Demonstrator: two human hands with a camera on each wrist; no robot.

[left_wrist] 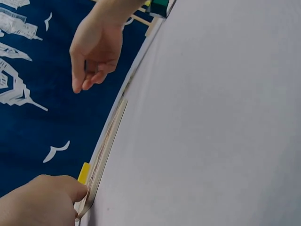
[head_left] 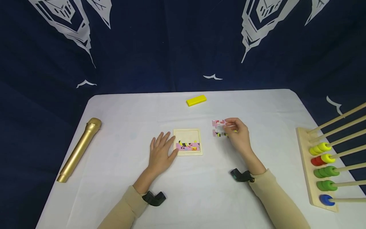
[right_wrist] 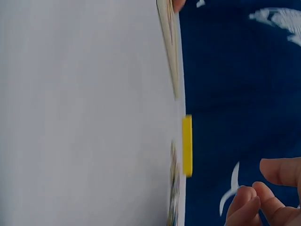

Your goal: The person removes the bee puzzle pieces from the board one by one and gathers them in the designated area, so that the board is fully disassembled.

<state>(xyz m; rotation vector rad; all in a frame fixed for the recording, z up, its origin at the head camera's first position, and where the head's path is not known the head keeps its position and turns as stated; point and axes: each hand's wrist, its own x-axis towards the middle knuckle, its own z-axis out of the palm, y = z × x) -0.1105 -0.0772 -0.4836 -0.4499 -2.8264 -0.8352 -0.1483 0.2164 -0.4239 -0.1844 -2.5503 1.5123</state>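
Note:
A small square wooden puzzle board (head_left: 187,131) lies on the white table, with pink picture pieces (head_left: 188,147) showing a bee along its lower part. My left hand (head_left: 161,156) rests at the board's left side with fingers spread, its thumb and index finger touching the frame. To the right lie loose pink puzzle pieces (head_left: 218,123), partly hidden by my right hand (head_left: 238,135). In the left wrist view, the right hand (left_wrist: 99,52) hangs above the table with loosely bent fingers. The right wrist view shows nothing between its thumb and fingers (right_wrist: 280,170).
A yellow block (head_left: 196,100) lies behind the board near the table's far edge. A gold microphone (head_left: 80,149) lies at the left. At the right stands a wooden bead rack (head_left: 306,165) with coloured rings on pegs.

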